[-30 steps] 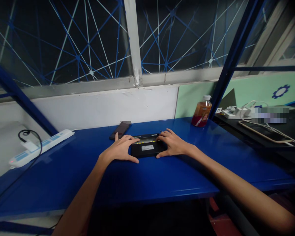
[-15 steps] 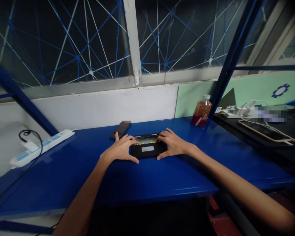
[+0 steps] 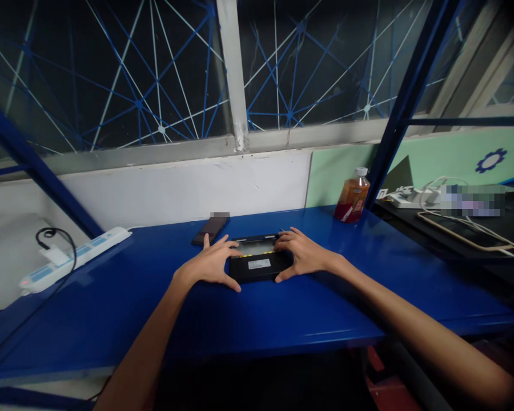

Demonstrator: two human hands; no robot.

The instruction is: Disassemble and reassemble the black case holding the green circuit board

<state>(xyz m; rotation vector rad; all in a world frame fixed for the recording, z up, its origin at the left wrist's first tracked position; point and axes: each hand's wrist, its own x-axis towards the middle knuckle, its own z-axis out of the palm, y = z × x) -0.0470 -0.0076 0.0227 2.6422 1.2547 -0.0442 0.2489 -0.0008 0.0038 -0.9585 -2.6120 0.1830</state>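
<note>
A flat black case (image 3: pixel 251 273) with a white label on its front half lies on the blue table. Its rear half shows a pale grey panel with a row of small yellow marks along the near side. My left hand (image 3: pixel 212 261) grips the case's left end, thumb at the front and fingers over the back part. At the right end my right hand (image 3: pixel 302 253) holds it the same way, its fingertips partly hidden behind the case's edge. Just behind my left hand a dark phone (image 3: pixel 212 228) lies flat.
To the left on the blue table (image 3: pixel 124 308) is a white power strip (image 3: pixel 79 260) with a plugged-in black cable. A bottle of reddish drink (image 3: pixel 352 197) stands at the back right. Farther right, another phone (image 3: pixel 465 231) and white cables lie on a black surface.
The whole view has shifted slightly, so everything sits a little lower. Both hands stay at the ends of the case, with no clear movement of the case on the table.
</note>
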